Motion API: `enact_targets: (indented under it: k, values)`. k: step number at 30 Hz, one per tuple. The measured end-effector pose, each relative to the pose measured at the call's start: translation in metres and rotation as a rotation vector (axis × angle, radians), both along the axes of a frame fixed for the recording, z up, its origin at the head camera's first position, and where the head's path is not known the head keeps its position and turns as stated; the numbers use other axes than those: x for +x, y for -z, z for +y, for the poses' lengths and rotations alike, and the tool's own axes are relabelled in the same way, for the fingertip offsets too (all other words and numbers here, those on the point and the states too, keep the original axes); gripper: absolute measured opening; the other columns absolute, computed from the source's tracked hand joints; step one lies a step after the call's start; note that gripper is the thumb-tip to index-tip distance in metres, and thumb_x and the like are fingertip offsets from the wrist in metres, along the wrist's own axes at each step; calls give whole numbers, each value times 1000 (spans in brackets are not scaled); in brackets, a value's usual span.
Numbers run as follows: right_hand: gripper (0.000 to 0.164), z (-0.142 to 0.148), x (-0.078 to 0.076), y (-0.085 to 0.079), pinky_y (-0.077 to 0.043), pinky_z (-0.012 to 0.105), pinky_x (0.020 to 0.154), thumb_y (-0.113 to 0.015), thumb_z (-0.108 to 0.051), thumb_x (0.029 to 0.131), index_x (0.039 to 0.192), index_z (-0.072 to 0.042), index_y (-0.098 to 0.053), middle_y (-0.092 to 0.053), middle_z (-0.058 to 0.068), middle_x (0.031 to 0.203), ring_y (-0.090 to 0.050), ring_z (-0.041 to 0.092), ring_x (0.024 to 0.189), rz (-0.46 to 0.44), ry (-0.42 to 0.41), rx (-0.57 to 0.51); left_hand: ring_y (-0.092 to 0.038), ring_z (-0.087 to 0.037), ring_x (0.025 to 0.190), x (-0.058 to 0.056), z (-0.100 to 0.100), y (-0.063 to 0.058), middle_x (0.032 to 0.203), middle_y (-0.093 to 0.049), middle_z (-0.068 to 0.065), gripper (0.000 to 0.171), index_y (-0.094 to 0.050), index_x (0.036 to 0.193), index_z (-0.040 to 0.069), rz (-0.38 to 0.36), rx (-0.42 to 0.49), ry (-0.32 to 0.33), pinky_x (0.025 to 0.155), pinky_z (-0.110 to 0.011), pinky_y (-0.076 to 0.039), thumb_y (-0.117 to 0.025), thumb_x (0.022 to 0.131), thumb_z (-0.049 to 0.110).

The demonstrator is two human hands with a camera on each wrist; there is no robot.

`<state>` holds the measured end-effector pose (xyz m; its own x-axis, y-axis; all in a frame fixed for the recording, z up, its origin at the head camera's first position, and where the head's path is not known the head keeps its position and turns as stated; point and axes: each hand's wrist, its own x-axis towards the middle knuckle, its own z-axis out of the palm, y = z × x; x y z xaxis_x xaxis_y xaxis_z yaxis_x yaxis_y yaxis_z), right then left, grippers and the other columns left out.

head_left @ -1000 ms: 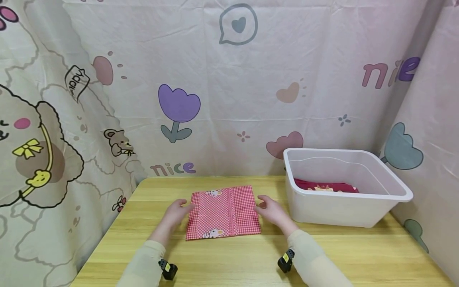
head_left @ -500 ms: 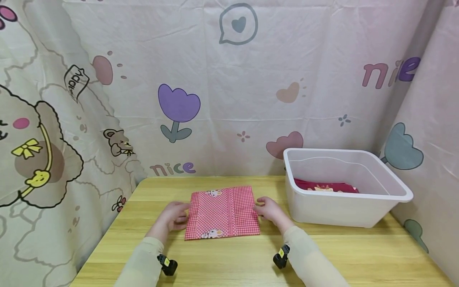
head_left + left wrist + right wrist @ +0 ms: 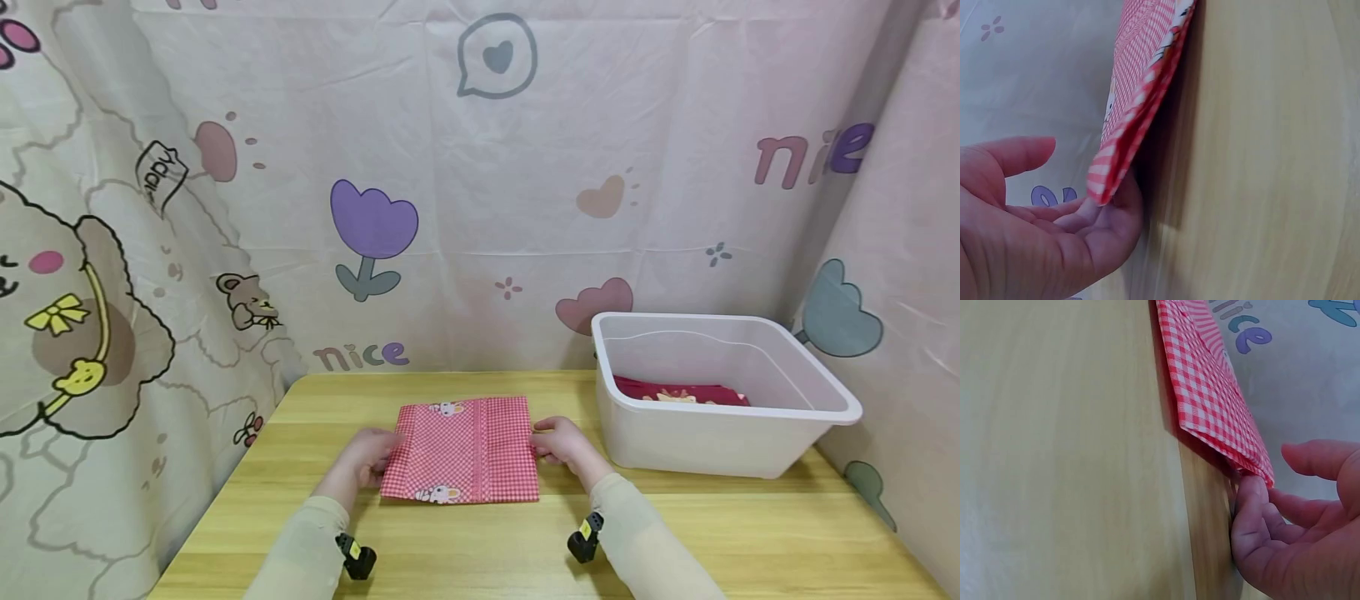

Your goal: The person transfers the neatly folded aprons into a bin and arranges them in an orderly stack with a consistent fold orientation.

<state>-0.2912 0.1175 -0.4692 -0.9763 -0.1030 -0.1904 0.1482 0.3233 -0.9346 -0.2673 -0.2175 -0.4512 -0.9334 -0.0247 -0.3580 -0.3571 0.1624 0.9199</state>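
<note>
A folded red-and-white gingham cloth (image 3: pixel 450 450) with rabbit prints lies between my two hands on the wooden table. At its left edge is my left hand (image 3: pixel 369 454); the left wrist view shows the fingers (image 3: pixel 1119 228) tucked under the raised edge of the cloth (image 3: pixel 1141 94), with the thumb apart above it. My right hand (image 3: pixel 566 443) is at the opposite edge. In the right wrist view its fingertips (image 3: pixel 1252 487) touch the underside of the cloth's corner (image 3: pixel 1216 419), and the thumb stands off from the fabric.
A white plastic tub (image 3: pixel 697 442) stands on the table at the right, with dark red printed fabric (image 3: pixel 697 393) inside. Behind the wooden table (image 3: pixel 480 550) hangs a patterned curtain (image 3: pixel 480 167), which also closes off both sides.
My left hand has moved in to the cloth's left edge, and its fingers have gone under it. The cloth has shifted slightly toward me, its left side tilting up. The right hand has barely moved.
</note>
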Motion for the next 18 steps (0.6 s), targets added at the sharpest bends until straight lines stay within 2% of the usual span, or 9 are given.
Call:
enact_targets:
  k: [3, 5, 12, 18]
  values:
    - [42, -2, 0, -1, -57, 28, 64, -63, -3, 92, 126, 17, -51, -67, 15, 90, -64, 16, 73, -7, -3, -26, -64, -27, 81, 0, 1, 3, 101, -62, -22, 46, -43, 131, -17, 21, -42, 2, 71, -43, -58, -56, 99, 14]
    - [41, -3, 1, -2, -58, 31, 67, -62, -3, 93, 127, 17, -51, -66, 16, 92, -64, 17, 73, -20, 1, -45, -64, -30, 85, 0, 2, 5, 106, -60, -26, 48, -40, 132, -18, 24, -50, 5, 72, -45, -58, -56, 99, 12]
    - [43, -5, 1, 0, -59, 38, 74, -61, 0, 94, 130, 17, -46, -64, 21, 100, -67, 21, 78, -63, 17, -102, -62, -28, 82, 0, 5, 11, 107, -59, -26, 55, -32, 142, -16, 37, -47, 9, 71, -43, -58, -55, 94, -1]
    - [44, -9, -1, 2, -60, 37, 70, -62, 0, 93, 130, 16, -45, -62, 22, 102, -67, 23, 77, -55, 44, -86, -63, -28, 80, 2, 4, 15, 107, -60, -26, 59, -30, 146, -10, 48, -6, -15, 69, -44, -58, -52, 92, -7]
